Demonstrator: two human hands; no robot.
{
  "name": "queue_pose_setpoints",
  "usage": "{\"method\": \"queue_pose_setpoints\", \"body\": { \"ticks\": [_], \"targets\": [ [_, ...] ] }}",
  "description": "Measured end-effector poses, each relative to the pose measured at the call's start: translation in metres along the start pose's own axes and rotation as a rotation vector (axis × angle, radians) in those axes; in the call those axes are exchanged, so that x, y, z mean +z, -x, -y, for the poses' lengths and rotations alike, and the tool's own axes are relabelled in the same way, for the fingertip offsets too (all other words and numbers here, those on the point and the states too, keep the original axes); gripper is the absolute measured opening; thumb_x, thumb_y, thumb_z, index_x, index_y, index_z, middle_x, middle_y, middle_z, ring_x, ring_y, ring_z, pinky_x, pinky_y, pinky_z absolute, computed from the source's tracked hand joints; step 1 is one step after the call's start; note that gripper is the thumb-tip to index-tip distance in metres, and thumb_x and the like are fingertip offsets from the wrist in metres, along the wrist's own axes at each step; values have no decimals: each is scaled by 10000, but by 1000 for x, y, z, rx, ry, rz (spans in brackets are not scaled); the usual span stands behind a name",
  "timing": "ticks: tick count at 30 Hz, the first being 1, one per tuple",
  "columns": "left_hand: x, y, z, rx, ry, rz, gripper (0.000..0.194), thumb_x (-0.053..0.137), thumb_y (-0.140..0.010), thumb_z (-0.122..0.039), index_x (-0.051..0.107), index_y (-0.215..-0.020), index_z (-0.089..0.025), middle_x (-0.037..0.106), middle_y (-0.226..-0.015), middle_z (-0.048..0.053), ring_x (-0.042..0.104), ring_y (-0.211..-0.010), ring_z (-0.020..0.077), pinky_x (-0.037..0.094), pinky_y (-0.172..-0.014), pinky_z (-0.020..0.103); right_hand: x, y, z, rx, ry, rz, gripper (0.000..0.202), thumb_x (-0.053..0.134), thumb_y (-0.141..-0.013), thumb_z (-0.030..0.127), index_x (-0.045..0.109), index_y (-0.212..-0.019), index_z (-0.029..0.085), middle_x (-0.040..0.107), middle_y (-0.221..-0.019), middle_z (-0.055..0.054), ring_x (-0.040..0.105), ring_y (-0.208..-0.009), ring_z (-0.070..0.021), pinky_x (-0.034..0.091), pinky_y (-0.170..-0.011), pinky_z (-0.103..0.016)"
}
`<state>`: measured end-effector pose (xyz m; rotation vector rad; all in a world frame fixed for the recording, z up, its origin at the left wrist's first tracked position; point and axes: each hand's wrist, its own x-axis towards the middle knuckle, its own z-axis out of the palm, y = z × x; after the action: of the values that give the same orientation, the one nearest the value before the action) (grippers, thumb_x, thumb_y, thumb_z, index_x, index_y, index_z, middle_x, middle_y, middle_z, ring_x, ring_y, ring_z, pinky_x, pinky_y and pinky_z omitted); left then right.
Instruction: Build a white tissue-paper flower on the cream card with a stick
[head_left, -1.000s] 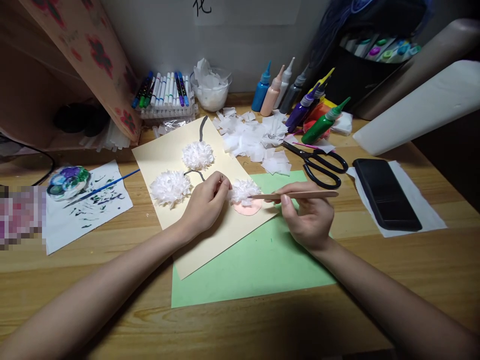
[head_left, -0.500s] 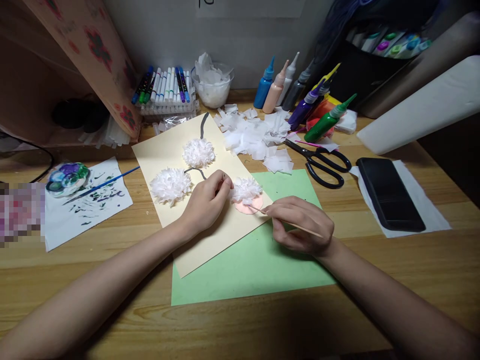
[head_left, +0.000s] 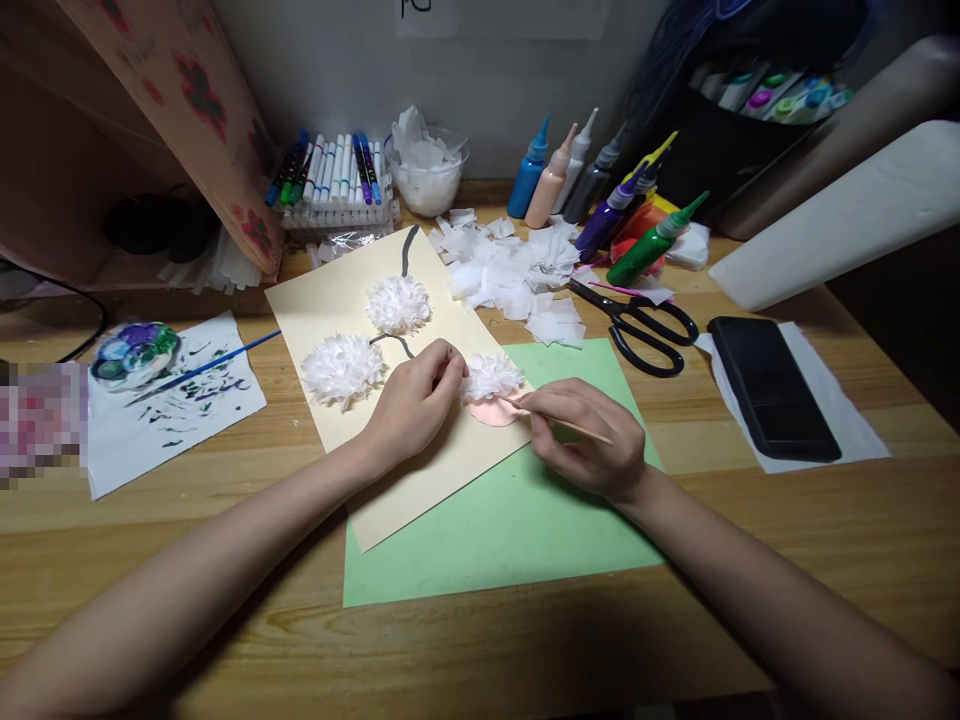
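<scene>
My right hand (head_left: 589, 435) grips a thin wooden stick (head_left: 566, 425), its tip at a pink paper circle (head_left: 495, 411) partly covered by a fluffy white tissue-paper tuft (head_left: 493, 377). Beside that tuft's left edge, my left hand (head_left: 420, 395) is closed in a pinch, resting on the cream paper sheet (head_left: 405, 490); what its fingertips hold, if anything, is hidden. Two more white tufts, one at the upper middle (head_left: 398, 304) and one at the left (head_left: 343, 370), sit on the sheet with dark curved strokes near them. A green sheet (head_left: 510, 540) lies underneath.
White tissue squares (head_left: 510, 265) are scattered behind the sheet. Black scissors (head_left: 645, 330) and a phone (head_left: 772, 385) lie to the right. Paint bottles (head_left: 551, 180), a bowl of tissue (head_left: 427, 185) and markers (head_left: 334, 170) stand at the back. A paintbrush (head_left: 225, 357) lies at the left.
My right hand has shifted slightly left with the stick, and the stick's tip now sits closer to the tuft's lower edge. The left hand stays in place.
</scene>
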<state>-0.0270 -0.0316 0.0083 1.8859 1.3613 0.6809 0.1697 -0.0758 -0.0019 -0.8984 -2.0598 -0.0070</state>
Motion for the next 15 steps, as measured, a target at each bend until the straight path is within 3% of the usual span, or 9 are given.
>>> {"method": "queue_pose_setpoints", "body": {
  "ticks": [11, 15],
  "targets": [
    [-1, 0, 0, -4, 5, 12, 240, 371, -922, -320, 511, -773, -194, 512, -647, -27, 443, -610, 123, 310, -584, 245, 4, -15, -1, 194, -91, -9, 146, 499, -823, 81, 556, -848, 213, 663, -758, -7, 623, -681, -135, 518, -612, -268],
    [-2, 0, -1, -12, 8, 8, 242, 373, -927, -316, 509, -770, -192, 519, -673, -30, 447, -630, 117, 319, -602, 240, -2, -8, -7, 316, -264, -192, 109, 507, -832, 128, 589, -827, 199, 625, -728, 0, 624, -588, -129, 516, -559, -276]
  ]
}}
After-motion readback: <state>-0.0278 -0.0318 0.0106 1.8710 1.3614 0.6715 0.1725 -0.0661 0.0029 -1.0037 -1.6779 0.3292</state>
